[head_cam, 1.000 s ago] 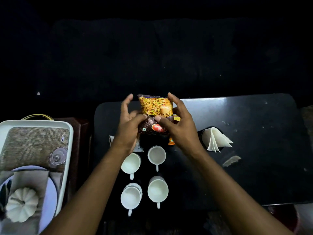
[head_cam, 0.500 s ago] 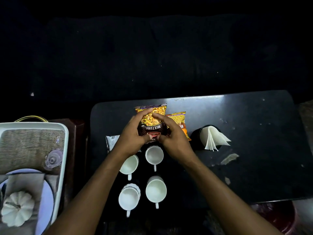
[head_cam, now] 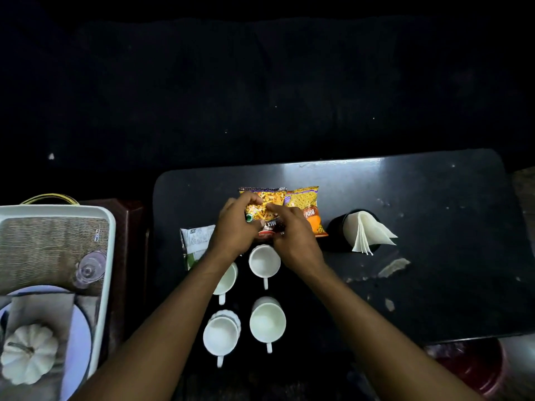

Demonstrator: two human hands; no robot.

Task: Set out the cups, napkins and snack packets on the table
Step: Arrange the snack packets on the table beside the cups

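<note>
A yellow and brown mixture snack packet (head_cam: 265,205) lies on the dark table (head_cam: 434,215), and both my hands rest on it. My left hand (head_cam: 236,227) grips its left side; my right hand (head_cam: 292,235) pinches its lower right part. An orange snack packet (head_cam: 307,202) lies just to its right, touching it. A pale packet (head_cam: 197,241) lies to the left, partly under my left wrist. Several white cups stand in a block near me: one (head_cam: 264,260) below the packets, one (head_cam: 267,321) nearer, one (head_cam: 221,334) at front left, one (head_cam: 227,279) partly hidden by my forearm. Folded white napkins (head_cam: 367,233) stand in a black holder (head_cam: 337,231).
A white tray (head_cam: 108,247) on a side stand at the left holds a woven mat, a clear glass (head_cam: 89,269), a plate and a small white pumpkin (head_cam: 29,353). A red object (head_cam: 474,369) sits below the table's right front corner. Paint chips mark the table's right half.
The mixture packet came down from mid-air onto the table beside the orange packet. Both hands stayed on it and have shifted slightly, pressing it flat.
</note>
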